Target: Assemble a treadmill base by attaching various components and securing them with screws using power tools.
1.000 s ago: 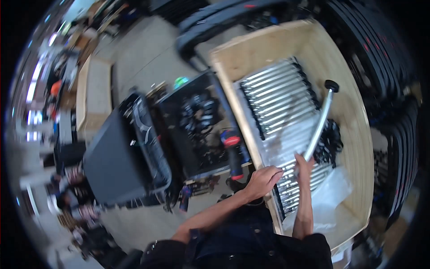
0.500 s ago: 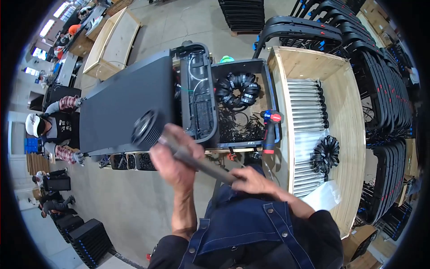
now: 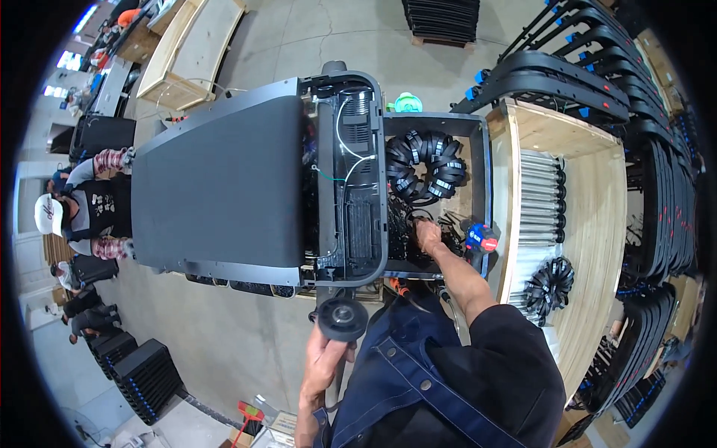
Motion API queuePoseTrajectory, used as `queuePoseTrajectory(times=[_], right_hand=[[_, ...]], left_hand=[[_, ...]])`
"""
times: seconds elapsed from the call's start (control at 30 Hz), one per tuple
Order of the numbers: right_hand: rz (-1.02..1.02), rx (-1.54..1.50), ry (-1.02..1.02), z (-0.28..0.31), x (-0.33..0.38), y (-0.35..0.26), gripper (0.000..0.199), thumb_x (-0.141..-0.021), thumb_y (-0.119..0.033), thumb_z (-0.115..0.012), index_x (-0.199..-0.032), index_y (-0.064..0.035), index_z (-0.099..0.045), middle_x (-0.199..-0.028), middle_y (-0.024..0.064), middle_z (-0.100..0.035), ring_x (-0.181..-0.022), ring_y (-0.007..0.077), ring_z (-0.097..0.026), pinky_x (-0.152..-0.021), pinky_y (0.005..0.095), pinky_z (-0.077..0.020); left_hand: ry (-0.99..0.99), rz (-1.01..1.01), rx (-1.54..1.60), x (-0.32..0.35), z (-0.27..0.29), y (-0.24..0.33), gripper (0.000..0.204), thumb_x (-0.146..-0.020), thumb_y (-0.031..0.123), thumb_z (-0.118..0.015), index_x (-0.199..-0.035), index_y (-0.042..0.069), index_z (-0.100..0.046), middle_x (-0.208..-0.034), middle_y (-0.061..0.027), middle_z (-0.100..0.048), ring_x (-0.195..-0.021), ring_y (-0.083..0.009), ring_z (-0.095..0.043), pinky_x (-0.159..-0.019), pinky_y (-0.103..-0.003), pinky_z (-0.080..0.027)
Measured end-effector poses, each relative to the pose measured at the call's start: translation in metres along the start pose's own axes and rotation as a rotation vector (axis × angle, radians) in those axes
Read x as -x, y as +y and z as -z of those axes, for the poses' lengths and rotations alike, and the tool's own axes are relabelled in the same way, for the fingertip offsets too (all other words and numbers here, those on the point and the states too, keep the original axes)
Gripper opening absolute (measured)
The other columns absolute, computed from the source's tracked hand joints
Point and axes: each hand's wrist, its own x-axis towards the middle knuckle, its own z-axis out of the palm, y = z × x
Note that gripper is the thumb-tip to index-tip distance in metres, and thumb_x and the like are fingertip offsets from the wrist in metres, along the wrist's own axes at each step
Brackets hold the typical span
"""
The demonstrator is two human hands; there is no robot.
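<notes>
My left hand is closed around a metal roller with a round black pulley at its upper end. The pulley's face is turned up, just below the treadmill's open motor compartment. My right hand reaches down into a dark tray, its fingers drawn together among small loose black parts; what they grip is hidden. Beyond that hand lies a ring of bundled black belts. A blue and red power driver rests at the tray's right edge.
A wooden crate of metal rollers and another belt bundle stands at right. Black frames are stacked beyond it. At left, a person in a white cap has both hands at the treadmill's end.
The roller has come down and swung upright in my left hand, its pulley nearer my body. My right hand has let go of the roller and moved forward into the tray.
</notes>
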Motion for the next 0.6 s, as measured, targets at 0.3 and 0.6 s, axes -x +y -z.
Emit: queuePoseTrajectory(times=[0.3,0.6], right_hand=[[0.107,-0.071,0.174,-0.026,0.027,0.014,0.040,-0.091,-0.029,-0.067,-0.126,-0.0096,-0.060,-0.116,0.0189,-0.071,-0.104,0.0422,-0.069,-0.085,0.0508,-0.0580],[0.248,0.220,-0.011,-0.040,0.011,0.011,0.023,-0.088,-0.022,-0.066,-0.109,-0.0138,-0.071,-0.123,0.0149,-0.070,-0.110,0.0262,-0.071,-0.085,0.0425,-0.0595]], left_hand=[[-0.129,0.126,-0.067,-0.034,-0.017,-0.028,0.039,-0.105,0.035,-0.057,-0.131,0.005,-0.051,-0.092,-0.0058,-0.058,-0.072,-0.0126,-0.056,-0.062,-0.027,-0.048],[-0.179,0.189,-0.132,-0.007,-0.007,-0.040,0.048,-0.103,0.032,-0.058,-0.143,0.007,-0.046,-0.096,-0.0036,-0.058,-0.075,-0.0113,-0.055,-0.065,-0.027,-0.048]])
